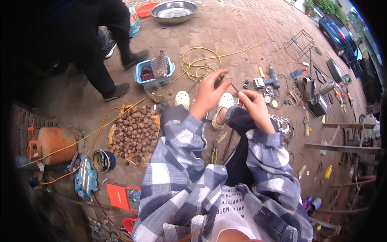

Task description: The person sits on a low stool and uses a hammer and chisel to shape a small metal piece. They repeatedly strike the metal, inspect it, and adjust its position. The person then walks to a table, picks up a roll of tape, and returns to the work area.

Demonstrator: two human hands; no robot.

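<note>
My left hand [206, 94] is raised in front of me, its fingers closed round the upper end of a thin dark rod [234, 86]. My right hand [256, 108], a little lower and to the right, pinches the same rod between thumb and fingers. Below them are my cream clogs [182, 100], and pliers with yellow-green handles [214, 155] lie on the ground between my legs. A pile of walnuts [133, 133] rests on brown sheeting beside my left leg. A blue tub [144, 78] with a clear plastic bottle [160, 65] stands beyond my left hand.
A person in dark trousers [100, 60] walks at the upper left. An orange gas cylinder [56, 145] and hoses are at left, a steel basin [173, 16] and looped yellow hose [201, 56] ahead. Tools, a drill [273, 80], metal racks [342, 147] and a blue car [334, 34] are at right.
</note>
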